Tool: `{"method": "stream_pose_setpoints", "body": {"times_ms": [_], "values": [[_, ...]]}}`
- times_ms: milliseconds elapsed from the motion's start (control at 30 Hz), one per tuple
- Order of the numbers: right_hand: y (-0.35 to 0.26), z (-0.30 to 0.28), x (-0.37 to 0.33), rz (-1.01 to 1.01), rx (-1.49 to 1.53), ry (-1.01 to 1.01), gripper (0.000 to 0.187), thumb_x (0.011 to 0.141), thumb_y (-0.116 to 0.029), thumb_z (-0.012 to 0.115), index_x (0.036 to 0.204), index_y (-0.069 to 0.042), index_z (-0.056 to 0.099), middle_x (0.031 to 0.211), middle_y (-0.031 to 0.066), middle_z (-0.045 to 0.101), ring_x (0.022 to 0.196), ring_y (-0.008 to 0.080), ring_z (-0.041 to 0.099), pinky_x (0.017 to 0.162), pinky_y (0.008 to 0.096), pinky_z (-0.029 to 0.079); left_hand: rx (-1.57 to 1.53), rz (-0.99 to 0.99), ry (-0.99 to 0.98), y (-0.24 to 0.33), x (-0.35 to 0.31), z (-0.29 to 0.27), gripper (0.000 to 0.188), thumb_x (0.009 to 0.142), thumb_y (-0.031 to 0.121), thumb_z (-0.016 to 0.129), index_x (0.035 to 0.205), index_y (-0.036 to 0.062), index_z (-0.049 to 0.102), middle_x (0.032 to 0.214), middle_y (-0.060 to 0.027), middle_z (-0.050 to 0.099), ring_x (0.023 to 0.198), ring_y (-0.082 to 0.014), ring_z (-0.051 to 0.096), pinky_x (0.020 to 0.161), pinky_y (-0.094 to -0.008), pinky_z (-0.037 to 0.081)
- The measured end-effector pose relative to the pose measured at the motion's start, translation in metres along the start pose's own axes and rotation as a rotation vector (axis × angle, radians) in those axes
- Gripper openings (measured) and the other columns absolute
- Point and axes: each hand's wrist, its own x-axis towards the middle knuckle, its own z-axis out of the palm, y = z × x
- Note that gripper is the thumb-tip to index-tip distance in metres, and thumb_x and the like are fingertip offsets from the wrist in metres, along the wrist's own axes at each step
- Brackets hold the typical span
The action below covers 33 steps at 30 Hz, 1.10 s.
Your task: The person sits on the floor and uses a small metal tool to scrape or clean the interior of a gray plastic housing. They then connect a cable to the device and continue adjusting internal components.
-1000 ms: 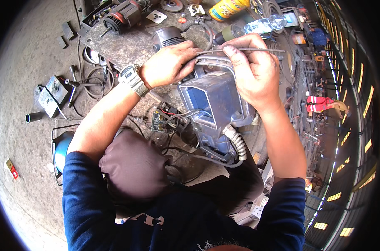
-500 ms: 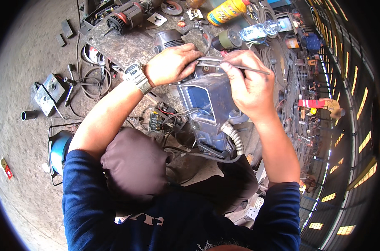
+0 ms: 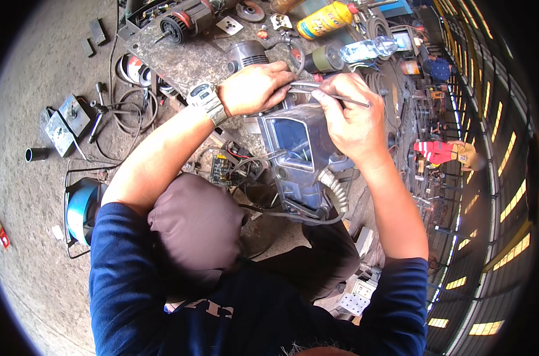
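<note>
The right hand point(image 3: 355, 118) is pinching a thin grey strip point(image 3: 357, 101), seemingly guiding it over the blue-grey housing point(image 3: 321, 132); the left hand point(image 3: 254, 90) is resting curled, grip unclear; next is requiring steady alignment.

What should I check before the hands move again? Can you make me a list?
1. Right hand gripping the rod: ok, it is pinched between thumb and fingers.
2. Left hand touching the casing: cannot tell; it is at the far end, but contact is hidden.
3. Rod's hidden end free of the casing: cannot tell, fingers cover it.
4. Gloves on: not ok, both hands are bare.
5. Circuit board covered: not ok, its parts show.
6. Clear bottle away from both hands: ok.
</note>
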Motion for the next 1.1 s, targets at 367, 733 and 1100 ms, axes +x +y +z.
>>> {"method": "stream_pose_setpoints", "body": {"times_ms": [367,733,1100], "values": [[0.006,-0.005,-0.001,0.29,0.126,-0.014,0.017,0.093,-0.012,0.079,0.091,0.0,0.067,0.087,0.0165,0.075,0.071,0.0315,0.073,0.062,0.0393,0.055,0.011,0.028,0.001,-0.001,0.004,0.001,0.037,0.096,0.014,0.065,0.129,-0.0023,0.064,0.105,-0.0196,0.063,0.099,-0.0407,0.067,0.087,-0.0478,0.057],[-0.002,-0.003,-0.006,0.062,0.107,0.049,0.012,0.091,-0.007,0.076,0.096,0.0,0.067,0.094,0.0153,0.075,0.089,0.0353,0.074,0.08,0.0414,0.058,0.01,0.022,0.007,-0.002,0.003,0.001,0.033,0.096,0.017,0.066,0.124,-0.0008,0.065,0.103,-0.0185,0.063,0.099,-0.0393,0.068,0.088,-0.0484,0.057],[0.008,-0.004,-0.007,0.046,0.169,0.038,0.01,0.089,0.0,0.076,0.092,0.001,0.067,0.092,0.0148,0.076,0.088,0.031,0.076,0.079,0.0388,0.06,0.014,0.033,-0.003,-0.001,0.0,-0.002,0.034,0.097,0.017,0.064,0.127,-0.0003,0.064,0.107,-0.0184,0.063,0.103,-0.0384,0.068,0.09,-0.0478,0.057]]}}
